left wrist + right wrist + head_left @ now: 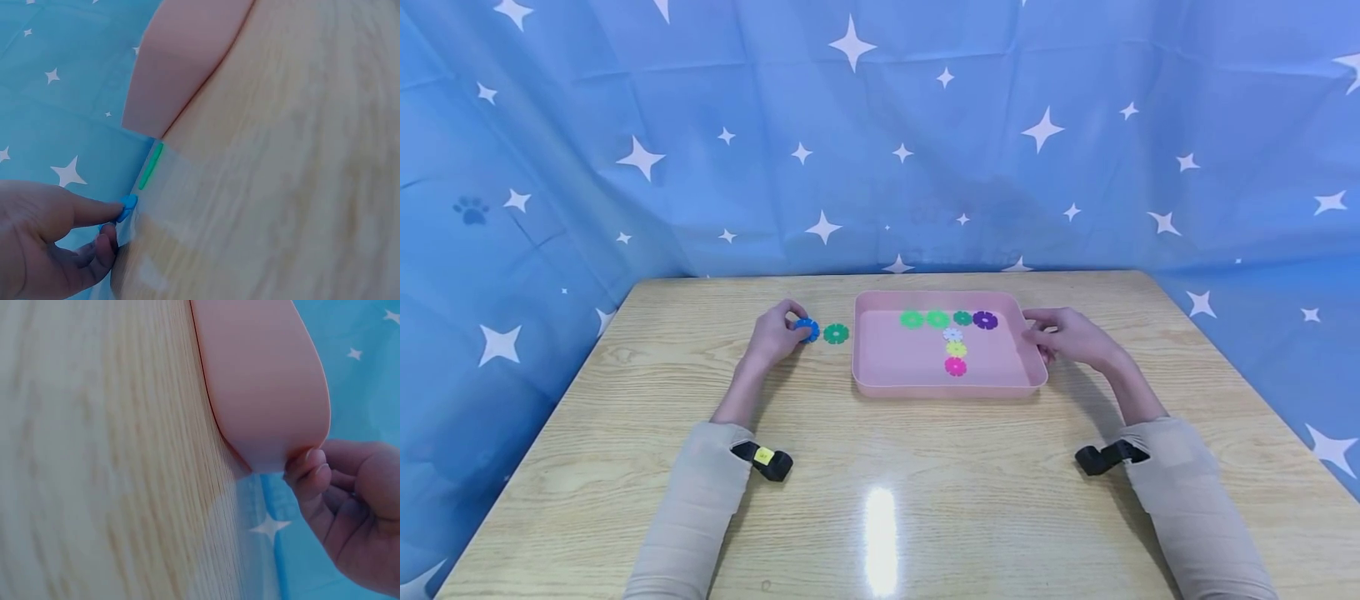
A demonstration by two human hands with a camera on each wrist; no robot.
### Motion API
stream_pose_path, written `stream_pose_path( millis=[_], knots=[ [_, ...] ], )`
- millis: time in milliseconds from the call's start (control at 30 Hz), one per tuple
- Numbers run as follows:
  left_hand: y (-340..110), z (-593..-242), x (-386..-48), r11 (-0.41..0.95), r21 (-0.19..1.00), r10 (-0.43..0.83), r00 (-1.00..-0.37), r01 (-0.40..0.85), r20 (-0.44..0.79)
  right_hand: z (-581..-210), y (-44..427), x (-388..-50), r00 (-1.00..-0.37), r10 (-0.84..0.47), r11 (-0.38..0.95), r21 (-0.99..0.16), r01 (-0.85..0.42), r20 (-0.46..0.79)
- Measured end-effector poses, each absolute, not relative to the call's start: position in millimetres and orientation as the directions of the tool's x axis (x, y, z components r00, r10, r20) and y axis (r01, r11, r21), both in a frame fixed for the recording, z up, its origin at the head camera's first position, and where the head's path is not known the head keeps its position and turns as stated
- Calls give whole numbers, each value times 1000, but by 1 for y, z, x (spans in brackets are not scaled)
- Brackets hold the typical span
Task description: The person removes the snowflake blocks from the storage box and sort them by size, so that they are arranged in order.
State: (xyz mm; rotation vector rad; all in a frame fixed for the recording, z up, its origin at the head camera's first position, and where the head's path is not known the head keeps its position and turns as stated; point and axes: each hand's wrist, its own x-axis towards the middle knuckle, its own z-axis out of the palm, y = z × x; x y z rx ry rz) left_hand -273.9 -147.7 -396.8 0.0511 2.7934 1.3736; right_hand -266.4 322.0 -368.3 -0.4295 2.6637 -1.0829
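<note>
My left hand [775, 333] pinches a blue notched disc [808, 330] between thumb and fingers, left of the tray; the left wrist view shows the blue disc [127, 206] at the fingertips. Just right of it a green disc [836, 334] lies flat on the table. The pink tray [895, 392] holds two light green discs, a dark green one and a purple disc [985, 320] in a row, with a white, a yellow and a pink disc [956, 367] in a line below. My right hand [1071, 335] grips the tray's right wall, fingers outside [306, 469].
The wooden table [805, 517] reaches back to a blue curtain [925, 108] with white stars. A bright reflection [881, 542] lies near the front. Black devices [772, 463] are worn at both wrists.
</note>
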Motion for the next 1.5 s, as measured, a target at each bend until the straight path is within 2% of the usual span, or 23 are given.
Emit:
stream_pose_path(
  millis=[233, 533, 733, 1167, 1500],
  knots=[
    [-145, -399, -275, 681, 731, 50, -999, 40, 8, -368, 322, -267, -932, -343, 693, -701, -169, -114],
    [-141, -399, -275, 701, 712, 52, -999, 43, 9, -369, 324, -267, -933, -344, 687, -706, -169, -111],
    [-139, -392, -273, 662, 748, 42, -999, 53, 34, -369, 324, -267, -931, -345, 684, -711, -166, -115],
    [-106, -371, -265, 473, 846, 156, -969, 245, 193, -369, 323, -267, -930, -351, 682, -710, -175, -109],
    [-67, -364, -261, 435, 854, 249, -949, 286, 192, -369, 323, -266, -929, -357, 678, -711, -188, -95]
  ],
)
